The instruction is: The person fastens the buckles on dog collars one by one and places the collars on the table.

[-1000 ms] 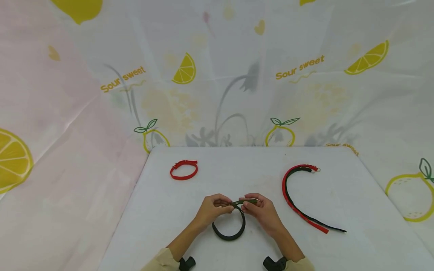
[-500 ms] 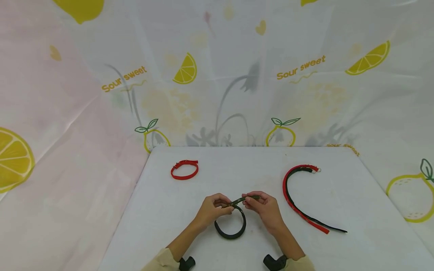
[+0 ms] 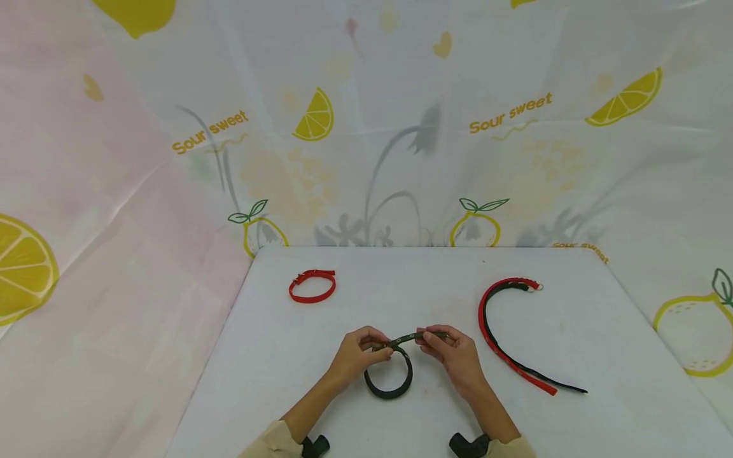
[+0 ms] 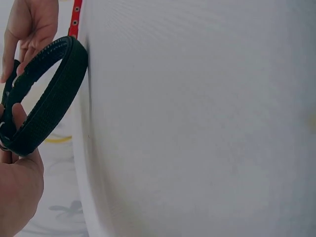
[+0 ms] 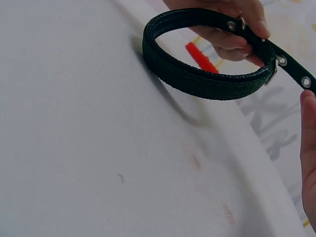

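A dark green pet collar [image 3: 388, 395] with metal eyelets hangs as a loop between both hands, over the near middle of the white table. My left hand [image 3: 359, 351] pinches it at the buckle, where the strap crosses. To the right, my right hand [image 3: 453, 356] pinches the free end of the strap, which stands out from the loop. In the right wrist view the buckle [image 5: 273, 72] shows, with the eyelet strap [image 5: 295, 71] passing through it. The left wrist view shows the loop [image 4: 59, 94] from its side. Fingers partly cover the strap's tip.
A red collar [image 3: 312, 299], buckled into a ring, lies at the table's back left. On the right, an unbuckled red collar [image 3: 480, 312] and a black one [image 3: 518, 365] lie curved side by side. A printed lemon curtain [image 3: 378, 127] hangs behind the table [image 3: 275, 356].
My right hand has moved rightward along the strap, and a longer piece of free end shows between the hands. The loop looks slightly smaller. My left hand has stayed nearly in place.
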Tool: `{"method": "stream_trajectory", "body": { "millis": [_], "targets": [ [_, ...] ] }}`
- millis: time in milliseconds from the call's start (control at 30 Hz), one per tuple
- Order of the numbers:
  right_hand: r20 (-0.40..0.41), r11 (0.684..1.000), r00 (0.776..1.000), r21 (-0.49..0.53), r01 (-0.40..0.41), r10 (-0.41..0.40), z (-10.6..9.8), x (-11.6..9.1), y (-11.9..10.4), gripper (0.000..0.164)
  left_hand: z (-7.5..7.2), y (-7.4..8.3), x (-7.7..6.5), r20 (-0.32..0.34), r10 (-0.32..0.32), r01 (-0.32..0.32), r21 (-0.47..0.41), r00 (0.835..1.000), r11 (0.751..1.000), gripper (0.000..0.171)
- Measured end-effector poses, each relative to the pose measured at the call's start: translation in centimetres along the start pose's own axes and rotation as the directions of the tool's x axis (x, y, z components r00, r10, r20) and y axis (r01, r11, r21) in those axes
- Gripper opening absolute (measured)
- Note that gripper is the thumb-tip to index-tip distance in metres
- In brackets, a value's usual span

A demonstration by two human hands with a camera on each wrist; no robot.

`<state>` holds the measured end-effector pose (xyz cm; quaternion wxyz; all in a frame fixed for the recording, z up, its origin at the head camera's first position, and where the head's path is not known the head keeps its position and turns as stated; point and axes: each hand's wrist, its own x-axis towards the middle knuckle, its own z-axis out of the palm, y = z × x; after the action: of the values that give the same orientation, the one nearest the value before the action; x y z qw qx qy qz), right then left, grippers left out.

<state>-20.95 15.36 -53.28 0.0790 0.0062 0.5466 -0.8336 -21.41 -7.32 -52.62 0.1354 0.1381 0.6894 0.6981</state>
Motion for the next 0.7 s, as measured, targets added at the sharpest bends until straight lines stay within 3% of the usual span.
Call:
{"method": "stream_trajectory", "body": {
  "millis": [133, 433, 567, 700],
  "targets": [
    [0.014, 1.000, 1.000, -0.002, 0.005, -0.005, -0.2, 0.0, 0.2, 0.038, -0.2, -1.3, 0.4, -0.016, 0.000, 0.000, -0.014, 1.000, 1.000, 0.028],
    [-0.024, 0.993, 0.995, -0.074, -0.095, 0.094, -0.2, -0.2, 1.7, 0.040, -0.3, -1.5, 0.4, -0.049, 0.054, -0.054, 0.002, 0.997, 0.999, 0.029],
    [0.011, 0.989, 0.997, -0.128, -0.077, 0.079, -0.2, -0.2, 2.2, 0.038, -0.3, -1.2, 0.4, -0.040, 0.062, -0.062, 0.011, 0.997, 0.998, 0.028],
    [0.079, 0.986, 0.996, -0.166, -0.033, 0.047, 0.1, -0.2, 2.2, 0.040, -0.2, -1.1, 0.5, -0.028, 0.043, -0.044, -0.062, 0.999, 0.997, 0.028]
  ]
}}
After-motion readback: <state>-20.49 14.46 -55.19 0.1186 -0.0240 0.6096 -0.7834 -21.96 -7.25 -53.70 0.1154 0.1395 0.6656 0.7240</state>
